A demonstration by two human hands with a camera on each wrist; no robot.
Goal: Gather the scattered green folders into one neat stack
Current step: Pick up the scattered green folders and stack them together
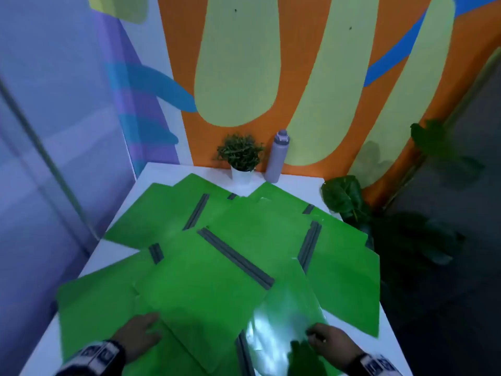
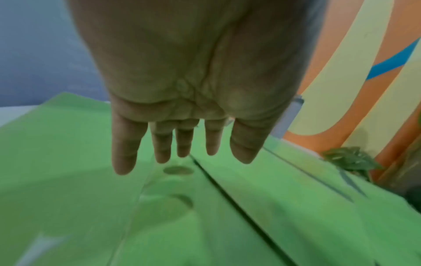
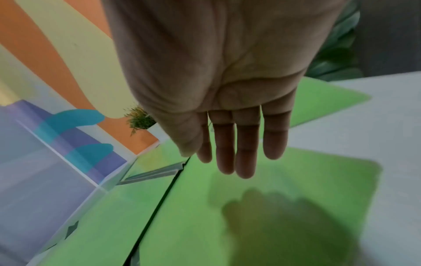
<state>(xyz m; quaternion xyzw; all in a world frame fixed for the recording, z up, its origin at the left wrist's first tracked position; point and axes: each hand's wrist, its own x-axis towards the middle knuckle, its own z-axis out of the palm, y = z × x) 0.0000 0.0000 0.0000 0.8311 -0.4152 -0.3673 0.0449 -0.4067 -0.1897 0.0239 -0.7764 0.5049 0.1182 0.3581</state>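
Starting the gather: your left hand [image 1: 141, 335] and right hand [image 1: 329, 343], fingers straight, hover over green folders [image 1: 217, 289] at lower frame; grip nearest next.

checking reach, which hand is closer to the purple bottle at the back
Right. The right hand is near the table's front, almost below the bottle; the left hand is farther left.

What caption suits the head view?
Both open hands, left hand and right hand, reach over scattered green folders.
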